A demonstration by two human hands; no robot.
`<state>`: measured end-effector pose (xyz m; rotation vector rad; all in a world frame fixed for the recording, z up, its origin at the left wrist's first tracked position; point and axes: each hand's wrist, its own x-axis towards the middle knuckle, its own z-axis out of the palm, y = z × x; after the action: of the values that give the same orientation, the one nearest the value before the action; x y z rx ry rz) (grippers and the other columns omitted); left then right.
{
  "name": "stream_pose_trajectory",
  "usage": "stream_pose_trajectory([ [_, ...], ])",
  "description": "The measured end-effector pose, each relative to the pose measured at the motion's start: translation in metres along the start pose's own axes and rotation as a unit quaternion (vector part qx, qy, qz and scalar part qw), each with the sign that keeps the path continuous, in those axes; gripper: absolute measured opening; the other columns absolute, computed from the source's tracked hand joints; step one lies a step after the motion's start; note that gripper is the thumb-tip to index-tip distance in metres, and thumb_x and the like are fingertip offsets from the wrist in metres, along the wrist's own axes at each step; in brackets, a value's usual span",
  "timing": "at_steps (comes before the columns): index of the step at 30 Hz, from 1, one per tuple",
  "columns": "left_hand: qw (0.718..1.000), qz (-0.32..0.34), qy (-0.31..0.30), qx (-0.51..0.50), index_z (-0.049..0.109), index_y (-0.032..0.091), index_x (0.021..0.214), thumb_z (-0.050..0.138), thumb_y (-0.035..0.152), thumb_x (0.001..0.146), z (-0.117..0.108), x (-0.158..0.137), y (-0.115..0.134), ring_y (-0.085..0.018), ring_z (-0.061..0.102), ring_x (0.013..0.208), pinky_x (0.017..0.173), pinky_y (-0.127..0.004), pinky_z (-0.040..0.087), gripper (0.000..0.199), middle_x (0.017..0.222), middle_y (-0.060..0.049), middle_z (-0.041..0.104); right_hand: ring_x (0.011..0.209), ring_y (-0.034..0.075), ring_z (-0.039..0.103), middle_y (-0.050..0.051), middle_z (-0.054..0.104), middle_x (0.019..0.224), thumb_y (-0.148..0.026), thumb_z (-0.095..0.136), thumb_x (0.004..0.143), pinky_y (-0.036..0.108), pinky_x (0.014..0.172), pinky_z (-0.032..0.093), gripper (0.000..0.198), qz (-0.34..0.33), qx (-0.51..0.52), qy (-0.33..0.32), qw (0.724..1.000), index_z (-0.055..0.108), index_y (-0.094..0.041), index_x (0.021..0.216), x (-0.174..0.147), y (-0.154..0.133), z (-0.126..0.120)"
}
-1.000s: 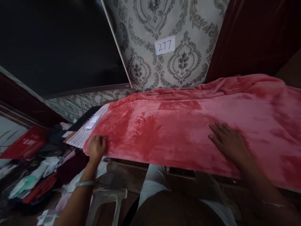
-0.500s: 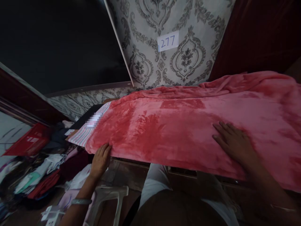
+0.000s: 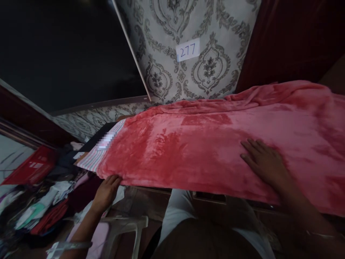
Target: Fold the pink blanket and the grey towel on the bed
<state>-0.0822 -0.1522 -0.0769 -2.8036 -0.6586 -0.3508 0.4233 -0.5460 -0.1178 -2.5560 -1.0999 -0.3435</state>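
Pink-and-red plush blanket [image 3: 183,154], spread lengthwise over a long support that it almost wholly hides, between a grey-and-white patterned wall [image 3: 161,43] and the wearer's pale trousers [image 3: 178,205]. Its middle lies nearly flat; along the far side the fabric is bunched into loose folds. At the left end, a thin cloth striped in pink, white and green-grey [image 3: 90,161] shows beyond the blanket, apparently running beneath it, with a black flat surface [image 3: 98,136] behind.

Left hand [image 3: 107,190]: placed at the near left corner, fingers bent and close together over the blanket's edge; the thumb is not visible, so whether the edge is gripped cannot be told. Right hand [image 3: 265,160]: palm down on the right-hand part, fingers extended and slightly parted, resting on the pile and grasping nothing.

Possible faults, as judged from this arrangement: a pull at the left corner, with too little pressure from the right palm, could draw the whole blanket toward the wearer and let its near edge slide off the support. Sideways drag by the right palm could raise creases in the soft pile. Uneven tugging could skew the far folds, and the striped cloth could shift with them.
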Motion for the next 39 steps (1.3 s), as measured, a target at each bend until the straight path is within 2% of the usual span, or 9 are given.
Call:
stream_pose_trajectory([
  [4,0.999,0.007,0.030,-0.043,0.071,0.020,0.100,0.049,0.039,0.092,-0.012,0.028,0.022,-0.028,0.066,0.103,0.093,-0.041,0.054,0.030,0.106,-0.013,0.071,0.143,0.036,0.039,0.015,0.051,0.150,-0.047,0.036,0.096,0.060,0.114,0.034,0.057,-0.001,0.034,0.016,0.999,0.056,-0.019,0.141,0.003,-0.001,-0.004],
  [8,0.994,-0.013,0.011,-0.106,0.070,0.024,0.098,0.044,0.044,0.094,-0.024,0.088,0.068,-0.026,0.066,0.103,0.096,-0.039,0.053,0.033,0.106,-0.010,0.070,0.132,0.029,0.053,0.012,0.065,0.134,-0.041,0.037,0.098,0.056,0.112,0.040,0.044,-0.053,0.156,0.040,0.985,0.067,-0.022,0.124,-0.006,-0.017,-0.015],
  [12,0.987,0.052,-0.004,-0.154,0.066,0.020,0.123,0.041,0.041,0.097,-0.025,0.171,0.128,-0.026,0.058,0.125,0.108,-0.042,0.047,0.041,0.133,-0.011,0.064,0.114,0.026,0.063,0.013,0.068,0.116,-0.033,0.050,0.096,0.047,0.097,0.053,0.024,-0.166,0.238,0.038,0.956,0.070,-0.022,0.103,-0.035,-0.052,-0.031],
  [14,0.980,0.101,-0.016,-0.173,0.058,0.018,0.137,0.042,0.043,0.098,-0.019,0.212,0.156,-0.027,0.049,0.137,0.115,-0.044,0.040,0.049,0.148,-0.012,0.053,0.110,0.027,0.062,0.013,0.067,0.115,-0.029,0.060,0.091,0.046,0.092,0.054,0.018,-0.219,0.229,0.008,0.949,0.068,-0.021,0.105,-0.052,-0.067,-0.038],
  [18,0.969,0.141,-0.079,-0.186,0.044,0.016,0.151,0.047,0.048,0.098,0.004,0.271,0.202,-0.030,0.036,0.148,0.121,-0.048,0.030,0.062,0.160,-0.015,0.039,0.119,0.031,0.057,0.015,0.062,0.127,-0.019,0.067,0.082,0.051,0.095,0.052,0.043,-0.250,0.167,0.004,0.954,0.060,-0.021,0.124,-0.078,-0.074,-0.041],
  [24,0.978,0.115,-0.068,-0.158,0.047,0.020,0.151,0.042,0.042,0.101,0.034,0.281,0.226,-0.031,0.034,0.149,0.123,-0.056,0.022,0.055,0.161,-0.013,0.039,0.118,0.025,0.059,0.012,0.065,0.124,-0.002,0.044,0.086,0.045,0.095,0.053,0.049,-0.232,0.139,0.099,0.958,0.061,-0.024,0.126,-0.086,-0.064,-0.026],
  [27,0.977,0.119,-0.050,-0.172,0.049,0.020,0.149,0.041,0.042,0.101,0.039,0.278,0.222,-0.029,0.038,0.147,0.123,-0.054,0.025,0.053,0.158,-0.012,0.043,0.101,0.023,0.063,0.010,0.068,0.108,-0.004,0.044,0.090,0.039,0.081,0.054,0.040,-0.238,0.154,0.120,0.951,0.065,-0.024,0.118,-0.086,-0.063,-0.023],
  [31,0.976,0.121,-0.042,-0.176,0.050,0.023,0.148,0.041,0.043,0.101,0.041,0.281,0.217,-0.028,0.039,0.147,0.123,-0.053,0.025,0.052,0.158,-0.010,0.045,0.076,0.019,0.058,0.006,0.064,0.086,-0.006,0.045,0.093,0.031,0.064,0.043,0.027,-0.239,0.165,0.108,0.951,0.065,-0.021,0.103,-0.092,-0.066,-0.023],
  [39,0.976,0.118,-0.022,-0.181,0.054,0.022,0.145,0.044,0.043,0.099,0.049,0.284,0.215,-0.029,0.042,0.145,0.122,-0.055,0.027,0.052,0.155,-0.011,0.048,0.072,0.016,0.057,0.003,0.060,0.076,-0.022,0.047,0.099,0.030,0.065,0.044,0.020,-0.219,0.249,0.027,0.943,0.060,-0.020,0.085,-0.091,-0.066,-0.048],
])
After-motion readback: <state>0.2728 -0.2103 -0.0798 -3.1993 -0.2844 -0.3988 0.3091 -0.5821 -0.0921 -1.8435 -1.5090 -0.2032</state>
